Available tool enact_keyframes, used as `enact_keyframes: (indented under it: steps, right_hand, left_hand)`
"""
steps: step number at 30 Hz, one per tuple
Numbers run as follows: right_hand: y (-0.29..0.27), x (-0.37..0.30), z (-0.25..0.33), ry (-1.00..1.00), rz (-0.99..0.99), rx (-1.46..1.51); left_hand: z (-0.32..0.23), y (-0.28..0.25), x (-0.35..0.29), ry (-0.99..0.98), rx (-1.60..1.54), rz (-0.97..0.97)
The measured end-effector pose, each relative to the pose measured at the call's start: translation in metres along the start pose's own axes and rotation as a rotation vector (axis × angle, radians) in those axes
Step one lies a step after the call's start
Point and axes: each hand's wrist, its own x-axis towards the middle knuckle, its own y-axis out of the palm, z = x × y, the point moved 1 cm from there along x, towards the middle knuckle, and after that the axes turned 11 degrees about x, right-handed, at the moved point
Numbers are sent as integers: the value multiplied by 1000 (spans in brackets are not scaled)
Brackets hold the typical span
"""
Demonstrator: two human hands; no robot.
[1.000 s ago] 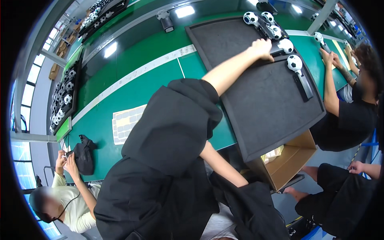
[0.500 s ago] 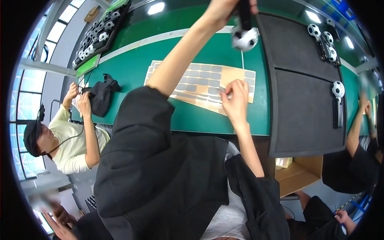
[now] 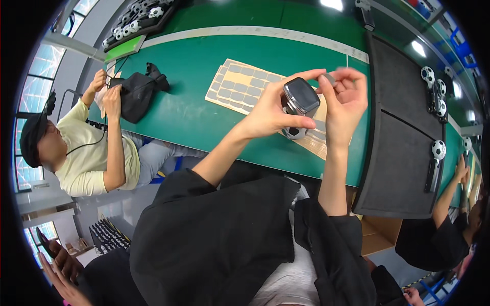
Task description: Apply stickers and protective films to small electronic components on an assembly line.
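My left hand [image 3: 269, 109] is wrapped round a black-handled device with a soccer-ball head [image 3: 294, 133]. Its flat, dark end [image 3: 302, 95] faces up, while the black-and-white ball points down. Close beside that end, my right hand [image 3: 348, 99] pinches a small grey sticker [image 3: 327, 79] between thumb and fingers. Both hands are over the right part of the tan sticker sheets [image 3: 230, 84], which carry rows of rounded grey stickers and partly disappear behind my hands. The sticker and the device's end look very near each other; whether they touch I cannot tell.
Black foam-lined trays [image 3: 408, 171] stand on the right, with several ball-headed devices [image 3: 438, 150] on them. More fill a rack [image 3: 133, 26] at far left. A person [image 3: 92, 163] on the left handles a black bag [image 3: 138, 97]. Below the trays is a cardboard box [image 3: 378, 235].
My left hand has brought the ball-headed device from the table's far side to above the sheets, ball end down. My right hand has lifted off the sheet with a grey sticker. The view has shifted.
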Motion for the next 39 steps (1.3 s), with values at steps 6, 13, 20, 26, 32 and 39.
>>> enact_keyframes:
  steps: [6, 13, 20, 26, 32, 39]
  right_hand:
    - [2, -6, -4, 58, -133, 100]
    - [-7, -39, 43, 348, 33, 345]
    - [-15, -55, 55, 374, 15, 220]
    - [-26, -60, 59, 329, 6, 92]
    - [-33, -60, 60, 355, 12, 89]
    - [-33, -60, 62, 382, 26, 78]
  left_hand:
    - [8, 1, -13, 48, -33, -104]
    - [22, 21, -24, 384, 272, -242]
    - [22, 44, -26, 339, 358, -215]
    - [26, 51, -23, 410, 470, -175]
    - [28, 55, -24, 461, 545, -163]
    - [28, 55, -25, 482, 558, -161]
